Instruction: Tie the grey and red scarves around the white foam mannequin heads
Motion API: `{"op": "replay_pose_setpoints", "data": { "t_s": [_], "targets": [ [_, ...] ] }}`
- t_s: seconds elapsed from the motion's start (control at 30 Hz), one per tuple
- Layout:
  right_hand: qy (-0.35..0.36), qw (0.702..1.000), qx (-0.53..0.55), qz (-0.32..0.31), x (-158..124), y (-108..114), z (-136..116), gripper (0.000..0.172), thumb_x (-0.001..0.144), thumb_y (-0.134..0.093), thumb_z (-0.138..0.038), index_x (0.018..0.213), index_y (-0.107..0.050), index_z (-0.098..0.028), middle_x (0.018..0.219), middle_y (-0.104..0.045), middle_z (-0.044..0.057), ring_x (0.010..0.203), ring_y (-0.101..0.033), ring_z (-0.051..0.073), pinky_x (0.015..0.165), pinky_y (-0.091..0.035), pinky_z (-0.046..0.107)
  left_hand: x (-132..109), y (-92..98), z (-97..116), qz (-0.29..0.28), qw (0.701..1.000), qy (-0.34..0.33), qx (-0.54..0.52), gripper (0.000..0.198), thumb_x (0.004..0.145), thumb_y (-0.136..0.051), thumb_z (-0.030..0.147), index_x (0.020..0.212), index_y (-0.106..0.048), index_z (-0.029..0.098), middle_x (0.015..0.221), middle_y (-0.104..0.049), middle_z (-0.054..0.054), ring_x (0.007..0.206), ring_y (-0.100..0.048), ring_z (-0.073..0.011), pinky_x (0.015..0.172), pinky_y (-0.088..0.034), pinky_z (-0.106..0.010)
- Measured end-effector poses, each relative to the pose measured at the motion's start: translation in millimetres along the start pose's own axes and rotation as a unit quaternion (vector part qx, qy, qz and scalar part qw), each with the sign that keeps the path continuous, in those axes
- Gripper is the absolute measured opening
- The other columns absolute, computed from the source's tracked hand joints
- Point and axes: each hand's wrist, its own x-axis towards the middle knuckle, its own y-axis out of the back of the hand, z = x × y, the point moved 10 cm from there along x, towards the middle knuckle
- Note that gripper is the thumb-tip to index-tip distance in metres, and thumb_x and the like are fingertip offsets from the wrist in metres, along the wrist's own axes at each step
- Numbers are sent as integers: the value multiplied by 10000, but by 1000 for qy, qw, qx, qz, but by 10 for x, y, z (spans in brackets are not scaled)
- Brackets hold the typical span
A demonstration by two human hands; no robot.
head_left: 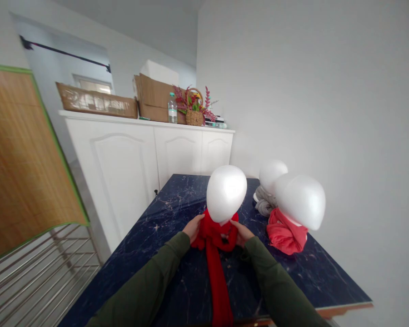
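Observation:
A white mannequin head [226, 193] stands upright in the middle of the table. Around its neck is a bright red scarf [211, 231], with one long end hanging straight toward me over the table's near edge. My left hand [193, 228] grips the scarf at its left side, thumb on top and fingers mostly hidden behind the cloth. At the right side my right hand [242, 232] holds the scarf in the same way, its fingers partly hidden.
To the right are two more white heads, one with a coral-pink scarf [286, 232], one with a grey scarf [265, 202]. The dark blue marbled table [163, 218] fronts a white cabinet [122, 159] bearing boxes, a bottle [172, 109] and a flower basket [194, 117]. A metal rack [47, 263] stands left.

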Motion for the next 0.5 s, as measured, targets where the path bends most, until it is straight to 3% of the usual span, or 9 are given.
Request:
{"op": "replay_pose_setpoints", "data": {
  "t_s": [0.07,0.17,0.33,0.5],
  "targets": [
    [18,999,-14,30,68,34,28,188,730,-590,-296,750,-580,-109,506,-595,50,453,-573,173,421,-434,264,-25,-95,-47,-20,1000,14,-4,387,660,-596,357,955,-618,108,947,-666,-116,910,-613,-255,863,-456,-380],
    [72,994,4,77,119,158,-71,60,705,-587,-192,674,-557,-151,413,-542,-8,393,-518,138,415,-419,236,-10,24,-24,25,998,-2,63,394,612,-673,341,910,-625,89,875,-678,-125,831,-632,-260,810,-478,-385],
    [159,979,89,90,-35,346,-419,170,794,-388,-231,665,-494,-200,500,-562,-39,493,-559,108,508,-473,208,63,628,267,180,978,-52,96,298,764,-508,367,930,-585,131,962,-656,-93,868,-620,-189,756,-499,-300],
    [193,973,107,73,-213,510,-889,274,783,-447,-226,535,-331,-214,345,-346,-82,318,-395,70,392,-406,173,204,1088,623,256,951,-21,170,186,831,-442,257,844,-587,141,848,-649,-87,761,-614,-158,683,-498,-301]
  ]
}}
